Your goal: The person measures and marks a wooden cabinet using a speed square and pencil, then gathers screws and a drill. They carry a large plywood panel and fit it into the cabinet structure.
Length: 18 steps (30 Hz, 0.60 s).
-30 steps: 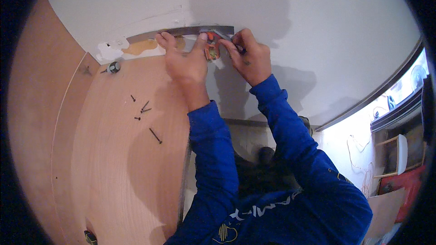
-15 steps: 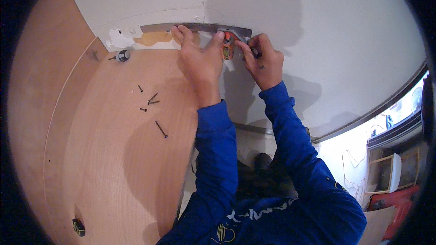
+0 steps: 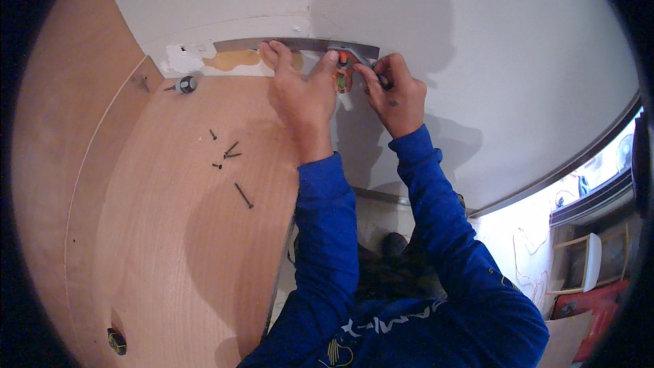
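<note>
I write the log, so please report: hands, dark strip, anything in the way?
Left hand spread, touching dark strip. Right hand at orange tool, grip unclear. Loose screws on wooden panel, apart from hands.

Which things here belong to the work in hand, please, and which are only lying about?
In hand:
dark flat strip, against the white surface, touched by the left grip
orange tool, touched by both grips
small dark thing at the right grip, unclear

Apparently just lying about:
loose screws
grey-and-black handled tool
black-and-yellow object
</note>
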Tool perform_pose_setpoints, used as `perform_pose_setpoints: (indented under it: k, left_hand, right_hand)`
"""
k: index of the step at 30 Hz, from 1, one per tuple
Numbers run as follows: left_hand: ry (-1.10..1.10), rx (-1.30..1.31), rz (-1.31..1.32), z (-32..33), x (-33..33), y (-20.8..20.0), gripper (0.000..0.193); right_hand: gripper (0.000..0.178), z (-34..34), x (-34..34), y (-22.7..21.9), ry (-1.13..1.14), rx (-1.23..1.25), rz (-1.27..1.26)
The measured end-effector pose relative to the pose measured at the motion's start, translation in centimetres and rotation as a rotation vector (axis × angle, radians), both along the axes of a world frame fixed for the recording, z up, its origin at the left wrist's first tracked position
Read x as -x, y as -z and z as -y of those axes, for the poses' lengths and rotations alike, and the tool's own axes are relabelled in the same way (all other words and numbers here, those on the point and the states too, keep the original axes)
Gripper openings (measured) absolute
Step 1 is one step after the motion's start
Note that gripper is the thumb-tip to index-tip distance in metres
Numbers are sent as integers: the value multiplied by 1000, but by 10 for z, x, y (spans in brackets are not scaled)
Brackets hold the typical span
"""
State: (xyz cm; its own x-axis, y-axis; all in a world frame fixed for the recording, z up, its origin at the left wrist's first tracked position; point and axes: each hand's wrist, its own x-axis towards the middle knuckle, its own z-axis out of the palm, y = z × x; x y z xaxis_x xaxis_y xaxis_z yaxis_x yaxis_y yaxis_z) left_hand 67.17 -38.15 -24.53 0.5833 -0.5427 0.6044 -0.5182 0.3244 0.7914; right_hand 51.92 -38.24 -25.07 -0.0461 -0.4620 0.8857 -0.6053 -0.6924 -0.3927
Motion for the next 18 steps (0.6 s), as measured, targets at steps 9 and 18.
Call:
perform_pose_setpoints:
  k: [9, 18]
  left_hand:
    - [-59, -53, 48, -11, 4, -7, 97]
    - [-37, -76, 116, 7, -10, 1, 100]
  right_hand:
    - [31, 2, 0, 2, -33, -26, 16]
    - [35, 5, 1, 8, 27, 1, 0]
